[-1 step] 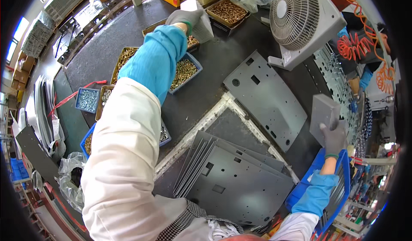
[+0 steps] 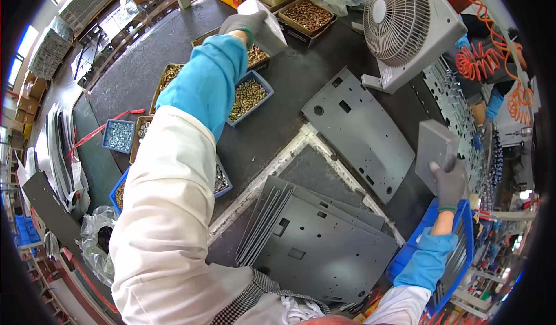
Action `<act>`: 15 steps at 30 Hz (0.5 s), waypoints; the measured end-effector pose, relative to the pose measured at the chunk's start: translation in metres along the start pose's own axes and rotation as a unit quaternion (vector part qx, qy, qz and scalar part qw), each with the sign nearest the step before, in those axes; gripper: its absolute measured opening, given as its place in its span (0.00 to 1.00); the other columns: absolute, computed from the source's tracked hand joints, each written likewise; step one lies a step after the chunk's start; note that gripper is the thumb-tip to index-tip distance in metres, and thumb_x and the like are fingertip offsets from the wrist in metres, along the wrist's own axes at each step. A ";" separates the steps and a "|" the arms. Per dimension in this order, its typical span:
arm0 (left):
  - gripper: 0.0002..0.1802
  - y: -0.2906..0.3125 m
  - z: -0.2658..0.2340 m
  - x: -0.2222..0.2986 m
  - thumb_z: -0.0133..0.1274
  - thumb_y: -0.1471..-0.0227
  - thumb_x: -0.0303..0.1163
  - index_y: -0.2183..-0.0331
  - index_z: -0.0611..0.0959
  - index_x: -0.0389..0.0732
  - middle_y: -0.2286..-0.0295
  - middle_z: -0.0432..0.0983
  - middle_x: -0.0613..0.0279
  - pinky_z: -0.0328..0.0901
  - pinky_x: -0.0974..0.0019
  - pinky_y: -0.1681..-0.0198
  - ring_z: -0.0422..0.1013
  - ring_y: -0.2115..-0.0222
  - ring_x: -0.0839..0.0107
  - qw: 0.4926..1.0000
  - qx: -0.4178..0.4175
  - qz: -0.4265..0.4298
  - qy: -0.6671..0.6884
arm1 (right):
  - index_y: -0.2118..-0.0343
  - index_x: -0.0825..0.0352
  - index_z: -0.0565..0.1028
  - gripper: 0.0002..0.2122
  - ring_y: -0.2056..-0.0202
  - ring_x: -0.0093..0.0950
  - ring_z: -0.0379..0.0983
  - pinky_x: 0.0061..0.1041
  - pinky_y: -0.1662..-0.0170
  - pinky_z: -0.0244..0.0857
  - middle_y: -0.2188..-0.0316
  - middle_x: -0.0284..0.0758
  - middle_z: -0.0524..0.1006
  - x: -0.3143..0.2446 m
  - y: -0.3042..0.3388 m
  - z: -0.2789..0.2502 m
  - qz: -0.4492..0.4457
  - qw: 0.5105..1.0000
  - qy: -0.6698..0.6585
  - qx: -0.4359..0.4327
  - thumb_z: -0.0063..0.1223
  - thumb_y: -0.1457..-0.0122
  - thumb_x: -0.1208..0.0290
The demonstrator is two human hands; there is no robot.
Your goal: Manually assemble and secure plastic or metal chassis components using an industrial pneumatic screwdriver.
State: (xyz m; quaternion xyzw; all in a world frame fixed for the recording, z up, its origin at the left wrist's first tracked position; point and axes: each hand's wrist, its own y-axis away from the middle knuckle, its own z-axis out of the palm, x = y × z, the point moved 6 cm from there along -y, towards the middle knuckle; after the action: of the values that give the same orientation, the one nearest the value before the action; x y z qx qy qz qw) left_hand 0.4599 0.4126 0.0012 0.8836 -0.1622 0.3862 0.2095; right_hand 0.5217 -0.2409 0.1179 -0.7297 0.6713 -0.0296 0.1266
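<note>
My left hand [image 2: 244,24], in a grey glove, reaches to the far side of the bench. It is closed on a pale grey box-shaped piece [image 2: 270,39] with a white top, beside the parts trays. At the right, my gloved right hand [image 2: 449,185] grips a flat grey rectangular block [image 2: 435,142], held tilted above a blue bin [image 2: 399,261]. Between my arms lies a stack of dark metal plates [image 2: 330,250] with punched holes. Farther off, a single perforated plate [image 2: 359,134] rests on the bench. My left sleeve hides part of the trays.
Trays hold brass-coloured parts [image 2: 249,99], copper-coloured parts [image 2: 307,15] and silver parts [image 2: 119,135]. A grey fan [image 2: 399,21] stands at the far right. A white-edged strip [image 2: 284,154] borders the stack. Coiled orange hoses [image 2: 479,61] hang near another person at the right.
My left hand and its pale piece have shifted slightly left. The grey block in my right hand has risen a little. The plates have stayed in place.
</note>
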 end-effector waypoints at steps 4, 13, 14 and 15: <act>0.43 -0.028 -0.028 -0.031 0.62 0.59 0.60 0.54 0.82 0.29 0.55 0.79 0.47 0.65 0.63 0.50 0.75 0.55 0.60 0.989 0.037 0.016 0.142 | 0.56 0.73 0.74 0.30 0.58 0.42 0.74 0.37 0.55 0.68 0.58 0.46 0.76 -0.065 0.013 0.002 -0.120 0.985 -0.116 0.052 0.71 0.59 0.58; 0.44 -0.048 -0.244 -0.101 0.51 0.58 0.69 0.59 0.87 0.35 0.65 0.83 0.46 0.71 0.59 0.60 0.80 0.64 0.56 0.957 0.167 0.118 -0.208 | 0.56 0.72 0.75 0.28 0.60 0.38 0.76 0.34 0.55 0.69 0.62 0.43 0.78 -0.258 0.044 0.010 -0.256 0.954 -0.157 0.017 0.70 0.58 0.61; 0.43 -0.051 -0.260 -0.116 0.52 0.58 0.68 0.60 0.87 0.36 0.65 0.83 0.46 0.71 0.60 0.61 0.81 0.65 0.57 0.945 0.175 0.110 -0.255 | 0.55 0.74 0.75 0.27 0.61 0.34 0.77 0.32 0.56 0.70 0.63 0.43 0.79 -0.274 0.043 0.022 -0.214 0.935 -0.276 -0.062 0.70 0.57 0.61; 0.41 -0.055 -0.275 -0.129 0.52 0.57 0.67 0.61 0.87 0.37 0.65 0.83 0.47 0.72 0.60 0.63 0.81 0.66 0.58 0.930 0.183 0.103 -0.301 | 0.55 0.76 0.76 0.27 0.63 0.30 0.77 0.29 0.57 0.70 0.63 0.43 0.80 -0.292 0.044 0.032 -0.165 0.895 -0.389 -0.141 0.69 0.55 0.62</act>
State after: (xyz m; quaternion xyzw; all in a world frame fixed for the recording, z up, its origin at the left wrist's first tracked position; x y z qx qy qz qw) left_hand 0.2320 0.6120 0.0597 0.9598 -0.2345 0.1444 -0.0550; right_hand 0.4578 0.0492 0.1137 -0.7938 0.4353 0.3307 0.2664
